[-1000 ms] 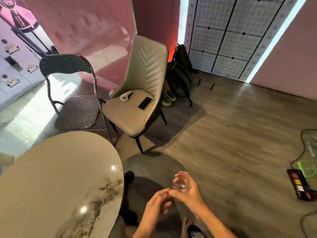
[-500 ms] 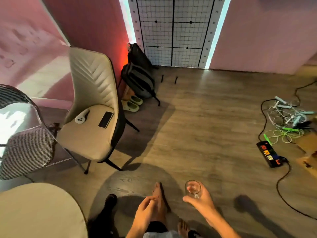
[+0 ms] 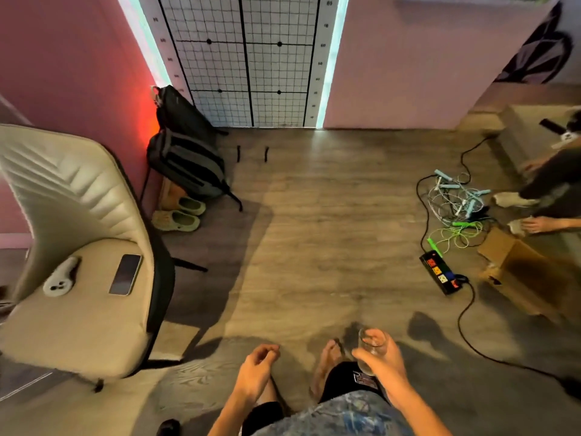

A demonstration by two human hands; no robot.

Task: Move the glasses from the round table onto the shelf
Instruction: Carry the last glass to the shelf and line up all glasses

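Clear, round-rimmed glass (image 3: 371,340) gripped in right hand (image 3: 386,362); left hand (image 3: 255,371) loosely curled, seemingly empty.

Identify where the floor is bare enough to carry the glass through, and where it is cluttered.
Bare: the wide middle strip of floor, bordered left by the backpack, shoes and chair, right by the power strip. Crowded: the right side, with tangled cables, cardboard box and another person.
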